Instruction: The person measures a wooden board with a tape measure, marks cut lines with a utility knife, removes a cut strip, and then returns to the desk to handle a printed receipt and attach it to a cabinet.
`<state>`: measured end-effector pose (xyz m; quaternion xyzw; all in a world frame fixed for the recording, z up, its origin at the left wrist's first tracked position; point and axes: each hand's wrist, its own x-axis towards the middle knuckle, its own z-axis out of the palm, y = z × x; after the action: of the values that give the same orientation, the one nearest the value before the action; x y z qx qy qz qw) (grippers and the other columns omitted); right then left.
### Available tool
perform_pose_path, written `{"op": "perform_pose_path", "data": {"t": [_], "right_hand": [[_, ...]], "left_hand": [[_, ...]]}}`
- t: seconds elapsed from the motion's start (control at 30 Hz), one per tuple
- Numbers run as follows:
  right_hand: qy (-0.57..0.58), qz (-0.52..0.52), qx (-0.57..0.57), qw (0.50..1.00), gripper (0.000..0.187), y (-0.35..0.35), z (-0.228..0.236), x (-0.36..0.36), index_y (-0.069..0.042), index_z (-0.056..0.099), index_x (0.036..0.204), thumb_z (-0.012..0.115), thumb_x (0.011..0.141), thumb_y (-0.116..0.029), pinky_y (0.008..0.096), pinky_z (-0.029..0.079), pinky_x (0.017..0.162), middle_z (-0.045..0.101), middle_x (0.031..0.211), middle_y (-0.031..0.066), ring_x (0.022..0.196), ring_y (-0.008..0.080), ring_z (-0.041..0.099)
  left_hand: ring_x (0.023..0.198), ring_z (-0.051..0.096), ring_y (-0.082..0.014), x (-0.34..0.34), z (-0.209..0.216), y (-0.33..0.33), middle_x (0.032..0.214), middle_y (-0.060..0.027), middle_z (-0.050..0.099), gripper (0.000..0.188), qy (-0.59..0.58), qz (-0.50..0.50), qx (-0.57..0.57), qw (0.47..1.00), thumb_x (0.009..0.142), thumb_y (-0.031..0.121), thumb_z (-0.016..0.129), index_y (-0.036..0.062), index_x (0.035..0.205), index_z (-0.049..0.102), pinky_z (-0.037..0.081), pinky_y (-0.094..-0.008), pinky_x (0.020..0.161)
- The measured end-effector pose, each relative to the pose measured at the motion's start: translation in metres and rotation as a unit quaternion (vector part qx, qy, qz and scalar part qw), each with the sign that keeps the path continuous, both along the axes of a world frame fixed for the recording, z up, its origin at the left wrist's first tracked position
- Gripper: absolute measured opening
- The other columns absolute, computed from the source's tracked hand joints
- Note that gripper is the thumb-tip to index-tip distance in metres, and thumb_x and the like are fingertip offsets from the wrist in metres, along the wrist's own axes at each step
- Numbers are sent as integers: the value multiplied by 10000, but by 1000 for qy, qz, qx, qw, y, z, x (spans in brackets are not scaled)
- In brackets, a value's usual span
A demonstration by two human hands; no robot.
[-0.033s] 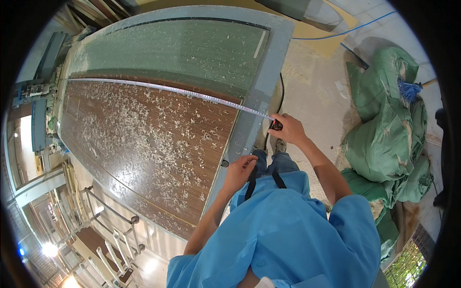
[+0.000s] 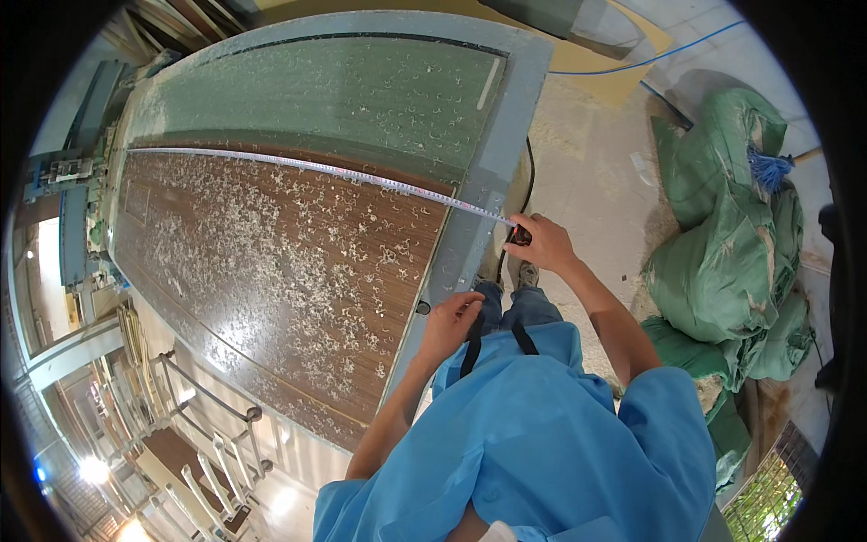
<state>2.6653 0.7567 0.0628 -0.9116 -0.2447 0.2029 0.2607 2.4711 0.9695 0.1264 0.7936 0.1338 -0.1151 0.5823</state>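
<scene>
My right hand [image 2: 547, 242] is closed around the dark case of a tape measure [image 2: 520, 236], just off the right edge of a large machine table. From it the pale tape blade [image 2: 334, 170] runs left across a brown wood-grain panel [image 2: 388, 262], along its far edge, to the far left end. My left hand [image 2: 452, 322] is beside the table's near right edge, in front of my body. Its fingers are curled together and nothing shows in them. White curled shavings [image 2: 271, 244] lie scattered over the panel, thickest at its middle and left.
A green surface [image 2: 334, 86] strewn with shavings lies beyond the panel, inside the table's grey-blue frame [image 2: 519, 81]. Stuffed green sacks [image 2: 713, 262] are heaped on the right. A black cable [image 2: 531, 172] hangs by the table edge. Metal racks [image 2: 221, 397] stand at lower left.
</scene>
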Motion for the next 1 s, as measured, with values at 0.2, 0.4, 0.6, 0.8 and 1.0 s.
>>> {"op": "perform_pose_path", "data": {"t": [0.2,0.4,0.6,0.8,1.0], "right_hand": [[192,-4,37,981,462,13,18,-12,-122,667,1091,772,820,-481,393,539,702,695,867,99,798,247,689],[432,44,294,851,441,2,46,-65,-30,640,1221,813,854,-205,265,487,816,623,994,-5,926,96,583],[509,33,144,848,656,-98,48,-96,-5,516,1422,756,881,-288,314,477,950,633,1185,82,1085,175,603],[577,177,123,787,603,-112,22,-100,-16,524,1398,737,879,-238,299,498,897,650,1135,70,1011,163,627],[610,259,23,748,533,-80,19,-141,-22,561,1351,740,907,-256,250,479,719,658,999,40,814,107,594]], "left_hand": [[1183,617,-245,26,-17,25,1309,-157,637,624,198,143,-278,929,1020,552,554,29,1360,568,474,-371,1019],[959,638,-204,107,37,168,1024,-83,636,427,-277,362,-570,684,1064,464,509,55,1174,565,561,-340,823],[714,607,-127,61,65,253,828,-14,603,253,-266,490,-417,718,1084,303,525,53,1087,565,552,-281,629],[669,577,-130,-101,45,213,774,-11,579,227,-334,560,-349,673,1084,259,532,39,1040,566,519,-294,583],[577,469,-89,-302,52,136,698,35,503,147,-317,752,-201,543,1058,205,560,95,961,561,423,-242,523]]}}
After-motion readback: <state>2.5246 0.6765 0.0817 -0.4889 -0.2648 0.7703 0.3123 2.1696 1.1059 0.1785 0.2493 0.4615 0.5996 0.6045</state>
